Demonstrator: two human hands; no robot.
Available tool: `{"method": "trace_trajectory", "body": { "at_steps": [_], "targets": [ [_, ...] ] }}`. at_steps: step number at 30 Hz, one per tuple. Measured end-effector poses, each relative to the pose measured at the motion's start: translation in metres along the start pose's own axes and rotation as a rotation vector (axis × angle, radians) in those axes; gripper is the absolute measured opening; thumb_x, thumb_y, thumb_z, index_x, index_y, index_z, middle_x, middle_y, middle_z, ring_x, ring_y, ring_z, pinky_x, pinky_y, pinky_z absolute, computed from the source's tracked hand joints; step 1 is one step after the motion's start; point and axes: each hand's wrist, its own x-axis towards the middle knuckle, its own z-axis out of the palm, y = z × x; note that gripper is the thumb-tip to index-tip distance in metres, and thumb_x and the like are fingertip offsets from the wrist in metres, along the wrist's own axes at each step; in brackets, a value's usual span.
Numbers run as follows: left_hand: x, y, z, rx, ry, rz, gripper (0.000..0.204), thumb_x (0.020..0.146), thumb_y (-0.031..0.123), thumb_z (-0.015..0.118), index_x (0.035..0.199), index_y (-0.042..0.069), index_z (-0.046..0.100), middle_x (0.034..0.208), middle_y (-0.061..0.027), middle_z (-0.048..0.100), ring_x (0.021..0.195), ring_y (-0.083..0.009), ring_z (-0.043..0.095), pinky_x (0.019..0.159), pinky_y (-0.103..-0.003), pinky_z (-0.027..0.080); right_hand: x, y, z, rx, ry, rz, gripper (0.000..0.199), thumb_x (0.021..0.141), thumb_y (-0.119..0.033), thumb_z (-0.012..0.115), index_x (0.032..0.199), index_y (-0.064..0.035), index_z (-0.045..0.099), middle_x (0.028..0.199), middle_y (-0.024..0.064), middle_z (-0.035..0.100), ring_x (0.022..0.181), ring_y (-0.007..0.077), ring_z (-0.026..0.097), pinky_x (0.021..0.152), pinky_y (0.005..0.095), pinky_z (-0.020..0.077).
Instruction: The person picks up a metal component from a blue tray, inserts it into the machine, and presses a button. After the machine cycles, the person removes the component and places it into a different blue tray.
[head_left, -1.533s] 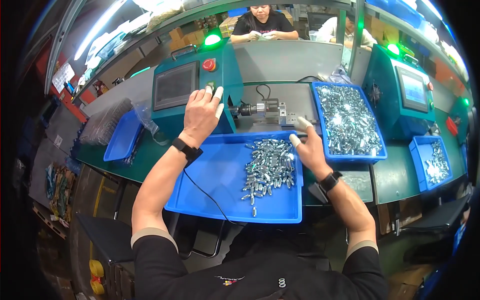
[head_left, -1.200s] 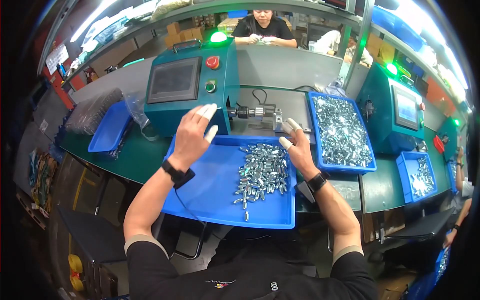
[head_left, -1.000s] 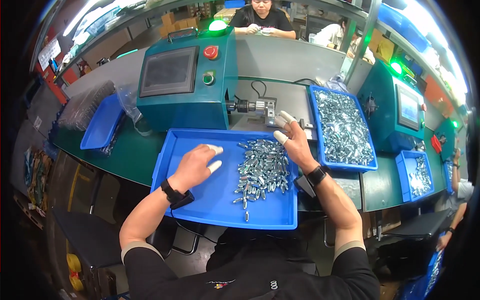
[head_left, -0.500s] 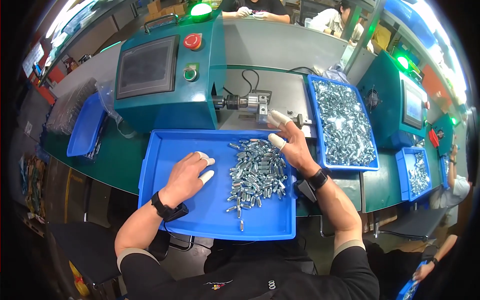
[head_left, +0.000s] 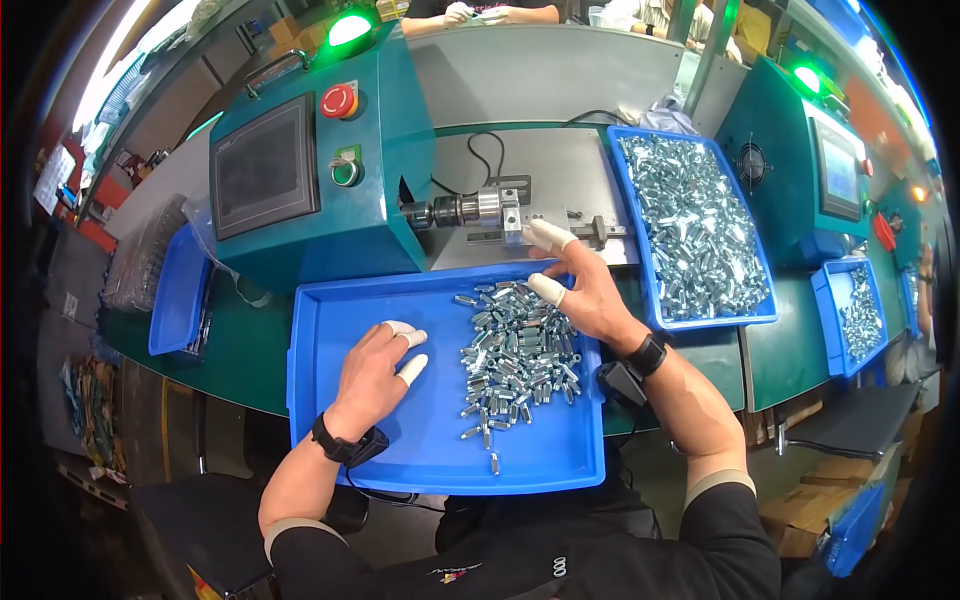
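Note:
My right hand point(head_left: 590, 296) reaches over the tray's far right edge, its white finger cots at the small metal clamp block point(head_left: 512, 215) in front of the machine's spindle point(head_left: 458, 211). Thumb and forefinger stand apart, and I see nothing between them; whether the fingertips touch the block I cannot tell. Over the bare left part of the blue tray point(head_left: 335, 290) hovers my left hand point(head_left: 376, 374), cots on its fingers, thumb apart from the forefinger, holding nothing visible. Small shiny metal hex sleeves point(head_left: 520, 350) lie heaped in the tray's right half, nearest my right hand.
A green machine point(head_left: 350, 215) with a dark screen, red stop button and lit green lamp stands behind the tray. To the right are a blue bin point(head_left: 690, 225) full of metal parts and a second green machine point(head_left: 800, 170). Another person's hands point(head_left: 470, 14) show at the top.
The view has shifted, so the bench sits differently in the picture. Both hands keep nearly the same pose over the tray and at the clamp. A person at lower right has left the view.

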Motion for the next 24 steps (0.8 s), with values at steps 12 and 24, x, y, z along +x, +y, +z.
{"method": "trace_trajectory", "body": {
  "at_steps": [12,24],
  "targets": [
    [0.002,-0.002,0.000,0.029,-0.011,0.002,0.033,0.090,0.009,0.081,0.122,0.005,0.076,0.115,-0.0121,0.073,0.106,-0.0349,0.070,0.091,-0.043,0.058,0.001,0.006,0.003,0.023,0.044,-0.057,0.078,0.098,-0.018,0.077,0.165,-0.0027,0.041,0.150,0.0159,0.064,0.129,0.0259,0.066,0.104,0.0386,0.0545],
    [0.066,-0.007,0.040,0.153,0.019,0.270,0.029,0.092,0.010,0.077,0.119,0.008,0.070,0.110,-0.0134,0.071,0.103,-0.0372,0.069,0.087,-0.048,0.057,0.052,-0.036,-0.004,-0.623,0.526,0.028,0.077,0.095,-0.030,0.081,0.159,-0.0001,0.048,0.111,0.0206,0.075,0.101,0.0328,0.074,0.093,0.0439,0.0597]
  ]
}}
